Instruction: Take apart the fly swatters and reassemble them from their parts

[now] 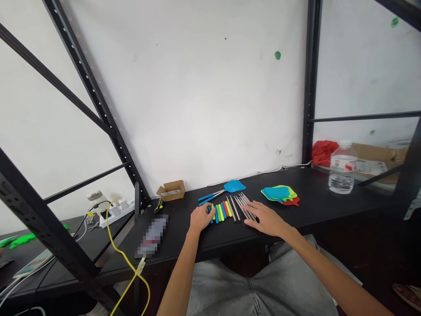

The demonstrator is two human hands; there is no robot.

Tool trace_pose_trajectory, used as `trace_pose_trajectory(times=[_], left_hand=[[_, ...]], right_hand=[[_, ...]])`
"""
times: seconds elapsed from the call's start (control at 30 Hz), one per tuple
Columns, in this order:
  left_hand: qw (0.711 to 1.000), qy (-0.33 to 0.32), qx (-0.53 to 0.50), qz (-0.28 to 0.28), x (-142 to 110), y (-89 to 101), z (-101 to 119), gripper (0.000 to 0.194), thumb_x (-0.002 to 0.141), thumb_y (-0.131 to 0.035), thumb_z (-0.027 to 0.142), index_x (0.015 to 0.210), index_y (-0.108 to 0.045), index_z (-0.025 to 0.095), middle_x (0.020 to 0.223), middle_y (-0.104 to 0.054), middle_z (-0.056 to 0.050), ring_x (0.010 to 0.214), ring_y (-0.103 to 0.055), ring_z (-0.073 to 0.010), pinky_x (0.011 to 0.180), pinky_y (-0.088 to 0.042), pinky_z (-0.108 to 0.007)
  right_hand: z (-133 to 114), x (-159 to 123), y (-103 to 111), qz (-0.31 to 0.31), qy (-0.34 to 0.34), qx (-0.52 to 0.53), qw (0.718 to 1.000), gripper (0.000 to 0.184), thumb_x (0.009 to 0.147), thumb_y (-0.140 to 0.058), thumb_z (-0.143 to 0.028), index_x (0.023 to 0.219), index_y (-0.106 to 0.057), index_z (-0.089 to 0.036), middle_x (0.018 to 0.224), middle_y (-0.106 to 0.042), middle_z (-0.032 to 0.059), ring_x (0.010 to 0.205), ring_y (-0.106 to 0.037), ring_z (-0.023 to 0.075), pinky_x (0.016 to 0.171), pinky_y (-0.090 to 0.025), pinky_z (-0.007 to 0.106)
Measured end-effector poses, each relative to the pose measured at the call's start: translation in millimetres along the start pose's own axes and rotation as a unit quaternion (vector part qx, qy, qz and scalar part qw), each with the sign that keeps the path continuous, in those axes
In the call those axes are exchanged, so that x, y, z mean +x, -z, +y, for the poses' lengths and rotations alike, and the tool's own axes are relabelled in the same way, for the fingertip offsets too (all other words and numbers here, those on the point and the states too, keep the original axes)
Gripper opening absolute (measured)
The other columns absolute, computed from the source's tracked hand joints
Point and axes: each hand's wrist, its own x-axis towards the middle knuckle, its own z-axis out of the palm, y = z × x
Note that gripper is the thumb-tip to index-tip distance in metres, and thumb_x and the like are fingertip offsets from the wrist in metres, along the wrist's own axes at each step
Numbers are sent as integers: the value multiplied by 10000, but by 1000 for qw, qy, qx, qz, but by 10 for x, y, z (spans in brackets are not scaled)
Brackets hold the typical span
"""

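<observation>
My left hand (200,218) is curled round the left end of a row of coloured plastic handles (222,212), its thumb and forefinger closed at a blue handle. The fingers partly hide that end of the row. My right hand (265,218) lies palm down with fingers spread, touching a bundle of thin metal rods (243,200). Between the hands, two more metal rods (233,208) lie side by side next to the handles. Behind them is a blue fly swatter (234,186) with blue-gripped rods. Flat blue, green and red swatter heads (278,193) are stacked to the right.
A small open cardboard box (171,191) and a black-and-yellow cutter (159,205) lie left. Nearer is a blurred phone-like object (153,235) with a yellow cable (120,250). A water bottle (342,169) stands right. Black metal posts (311,83) frame the table (309,204).
</observation>
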Motion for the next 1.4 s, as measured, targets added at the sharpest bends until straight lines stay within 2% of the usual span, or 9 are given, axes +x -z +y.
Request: trace_pose_trajectory(times=[0.13,0.37,1.23,1.4], left_hand=[[1000,2,-1,-3,-2,8,6,367,932,-436,481,1109,-657,247,751,-647,-16,675,-601,-163,530,-316,-236],[1000,2,-4,-7,9,3,-2,362,934,-432,479,1100,-651,244,737,-633,-9,659,-580,-157,530,-303,-232],[1000,1,-2,-8,17,-1,-17,323,935,-439,391,1123,-656,242,728,-631,-8,647,-575,-150,520,-301,-229],[1000,-2,0,-5,10,5,-11,319,937,-438,389,1119,-657,245,735,-635,-8,659,-581,-150,535,-317,-231]], right_hand=[[29,11,-32,-6,-5,-8,1000,590,907,-455,-610,1425,-504,-331,1514,-430,35,1412,-330,332,1118,-306,487],[53,21,-46,1,-49,-20,999,633,930,-368,-618,1401,-542,-233,1477,-470,111,1328,-446,324,1062,-373,455],[8,15,-13,27,-37,-25,999,516,934,-431,-527,1323,-602,-234,1414,-539,94,1243,-520,312,1011,-422,447],[-13,18,8,43,-28,-28,998,437,943,-451,-468,1252,-639,-223,1353,-588,87,1175,-561,295,979,-443,423]])
